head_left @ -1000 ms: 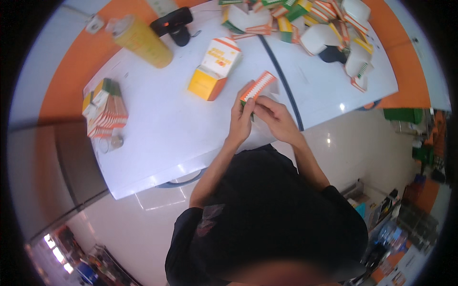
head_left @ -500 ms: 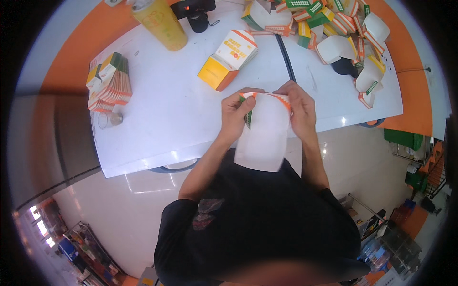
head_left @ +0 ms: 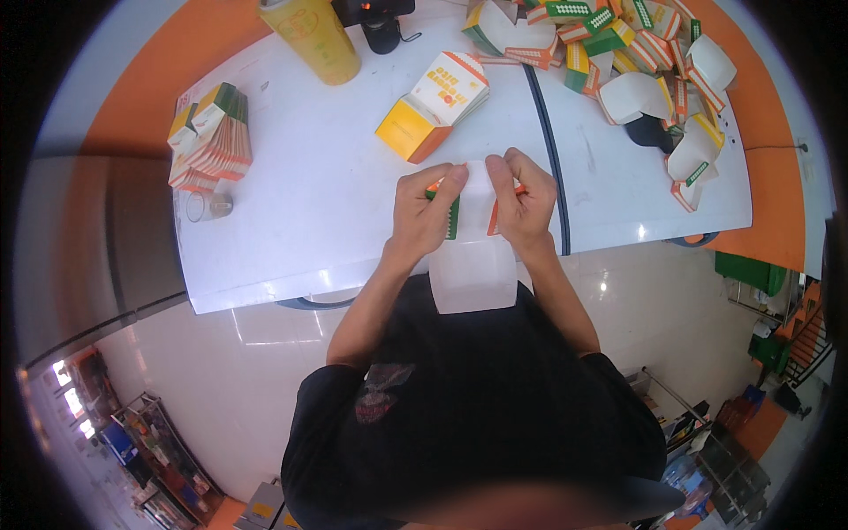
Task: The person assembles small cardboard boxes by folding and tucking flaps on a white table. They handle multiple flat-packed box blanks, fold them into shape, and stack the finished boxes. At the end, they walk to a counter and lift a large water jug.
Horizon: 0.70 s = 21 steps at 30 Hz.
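Black shirt (head_left: 495,397), loose cut, with a small print (head_left: 377,402) on its left front: greyish on top, dull red below, detail too blurry to read. Sleeves (head_left: 322,397) short, same black; forearms (head_left: 558,305), left hand (head_left: 420,216) and right hand (head_left: 527,205) bare.

I count two hands (head_left: 422,212), one held carton (head_left: 475,278), one yellow container (head_left: 320,44), one clear jar (head_left: 208,207), one carton stack (head_left: 221,148), one carton heap (head_left: 625,95).
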Tool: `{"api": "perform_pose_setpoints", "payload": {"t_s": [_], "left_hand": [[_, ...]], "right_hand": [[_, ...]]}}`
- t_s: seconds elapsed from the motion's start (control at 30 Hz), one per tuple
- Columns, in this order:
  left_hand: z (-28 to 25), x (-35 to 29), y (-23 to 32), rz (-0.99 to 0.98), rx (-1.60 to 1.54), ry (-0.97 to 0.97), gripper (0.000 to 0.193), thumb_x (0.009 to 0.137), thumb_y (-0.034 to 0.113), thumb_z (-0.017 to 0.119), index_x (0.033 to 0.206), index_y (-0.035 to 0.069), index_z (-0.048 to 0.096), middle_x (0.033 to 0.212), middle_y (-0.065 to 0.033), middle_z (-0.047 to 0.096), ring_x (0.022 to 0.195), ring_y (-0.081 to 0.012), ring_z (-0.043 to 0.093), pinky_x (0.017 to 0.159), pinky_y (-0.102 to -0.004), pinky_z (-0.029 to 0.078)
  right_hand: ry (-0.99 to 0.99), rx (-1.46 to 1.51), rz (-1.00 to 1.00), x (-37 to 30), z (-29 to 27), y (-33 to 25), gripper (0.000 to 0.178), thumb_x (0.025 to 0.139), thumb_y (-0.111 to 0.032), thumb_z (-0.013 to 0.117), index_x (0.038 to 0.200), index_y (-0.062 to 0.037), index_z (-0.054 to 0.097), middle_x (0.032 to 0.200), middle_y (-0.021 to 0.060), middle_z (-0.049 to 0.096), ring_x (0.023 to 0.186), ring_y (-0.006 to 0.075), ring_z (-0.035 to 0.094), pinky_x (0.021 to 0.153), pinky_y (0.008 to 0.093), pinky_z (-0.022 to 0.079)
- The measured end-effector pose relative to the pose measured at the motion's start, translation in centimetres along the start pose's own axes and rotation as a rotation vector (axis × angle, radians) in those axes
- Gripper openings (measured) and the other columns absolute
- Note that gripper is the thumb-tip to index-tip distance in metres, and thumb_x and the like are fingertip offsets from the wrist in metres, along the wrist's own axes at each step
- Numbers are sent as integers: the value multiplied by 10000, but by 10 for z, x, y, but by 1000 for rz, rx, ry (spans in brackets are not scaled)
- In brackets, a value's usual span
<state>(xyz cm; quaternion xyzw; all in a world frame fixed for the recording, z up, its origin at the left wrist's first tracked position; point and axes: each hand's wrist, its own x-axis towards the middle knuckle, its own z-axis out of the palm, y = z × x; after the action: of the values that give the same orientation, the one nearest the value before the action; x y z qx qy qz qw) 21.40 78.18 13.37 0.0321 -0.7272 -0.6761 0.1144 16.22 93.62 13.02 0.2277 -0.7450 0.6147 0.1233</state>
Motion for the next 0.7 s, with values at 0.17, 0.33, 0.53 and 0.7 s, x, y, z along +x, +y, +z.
{"api": "perform_pose_setpoints", "payload": {"t_s": [0.17,0.33,0.53,0.7], "left_hand": [[-2,9,8,19,11,42,431,1051,318,607,841,-54,665,659,-20,602,600,-80,472,558,-290,388],[6,9,-2,-69,-276,267,470,1065,351,584,863,-62,681,730,5,637,653,-75,502,588,-288,406],[-2,-6,-29,-173,-83,-105,498,1080,328,563,745,-40,573,718,7,553,675,-69,427,583,-309,383],[-12,-7,-27,-82,149,57,458,1080,281,559,772,-55,605,736,-19,589,653,-91,483,593,-324,409]], "right_hand": [[-79,289,159,0,2,1,270,1018,-106,626,791,7,535,695,15,474,631,73,416,587,267,380],[-73,384,287,-2,-2,0,213,1047,-126,607,872,-10,569,822,-26,527,733,45,457,680,219,396],[79,449,202,6,-13,2,211,1081,-163,555,948,-10,614,840,-24,548,774,27,466,716,206,401],[-206,300,469,-3,-9,13,338,1123,-282,455,1004,-18,630,869,-25,573,796,40,466,734,225,412]]}}
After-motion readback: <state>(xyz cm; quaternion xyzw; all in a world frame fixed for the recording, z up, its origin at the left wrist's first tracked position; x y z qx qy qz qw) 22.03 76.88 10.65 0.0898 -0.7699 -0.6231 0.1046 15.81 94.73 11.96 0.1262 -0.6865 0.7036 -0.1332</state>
